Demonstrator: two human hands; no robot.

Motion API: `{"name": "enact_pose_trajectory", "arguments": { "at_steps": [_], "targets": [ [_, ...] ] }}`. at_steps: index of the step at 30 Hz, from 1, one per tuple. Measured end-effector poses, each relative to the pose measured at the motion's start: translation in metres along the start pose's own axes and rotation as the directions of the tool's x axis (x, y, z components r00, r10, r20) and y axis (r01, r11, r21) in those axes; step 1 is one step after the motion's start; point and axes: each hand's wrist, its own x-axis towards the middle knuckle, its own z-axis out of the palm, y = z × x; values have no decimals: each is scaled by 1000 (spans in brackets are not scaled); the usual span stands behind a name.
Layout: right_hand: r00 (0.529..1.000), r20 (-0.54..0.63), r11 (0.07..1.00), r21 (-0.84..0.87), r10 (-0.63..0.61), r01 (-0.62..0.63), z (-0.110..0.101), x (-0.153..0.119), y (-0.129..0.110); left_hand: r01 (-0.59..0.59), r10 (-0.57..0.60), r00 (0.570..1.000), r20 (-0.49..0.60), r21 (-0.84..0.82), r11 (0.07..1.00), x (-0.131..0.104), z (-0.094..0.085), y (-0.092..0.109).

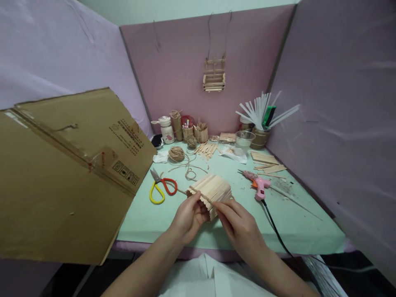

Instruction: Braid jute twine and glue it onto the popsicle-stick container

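A basket-like piece made of wooden craft sticks [215,186] lies on its side near the table's front, with brown twine running along its near rim. My left hand [190,216] grips the piece at its left front, thumb on the rim and fingers partly inside. The fingertips of my right hand [236,220] are pinched on the twine at the rim. From the piece, the twine trails left and back toward a twine ball [176,154]. Scissors with yellow and red handles [163,186] lie to the left. To the right rests a pink glue gun [260,185].
A large cardboard sheet [74,177] leans at the left. Along the back stand a white bottle [166,131], stick-built cups and a pot of white glue sticks [260,139]. Loose sticks [207,149] lie mid-table. The glue gun's black cord [276,233] runs off the front edge.
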Motion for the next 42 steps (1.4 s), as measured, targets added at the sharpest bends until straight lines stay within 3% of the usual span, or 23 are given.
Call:
{"name": "enact_pose_trajectory", "arguments": {
  "at_steps": [15,24,37,42],
  "targets": [
    [999,-30,997,75,15,-12,3,-8,2,26,-31,999,-44,-129,991,-1,2,4],
    [998,-39,998,-42,-52,50,2,-8,1,65,-84,993,-77,-228,971,-3,10,6],
    [994,-48,993,-76,-99,96,2,-7,-1,66,-85,994,-62,-258,964,-3,13,6],
    [988,-103,988,-109,-116,105,-3,-4,-2,15,-22,999,-27,-233,972,-3,11,4]
  ]
}}
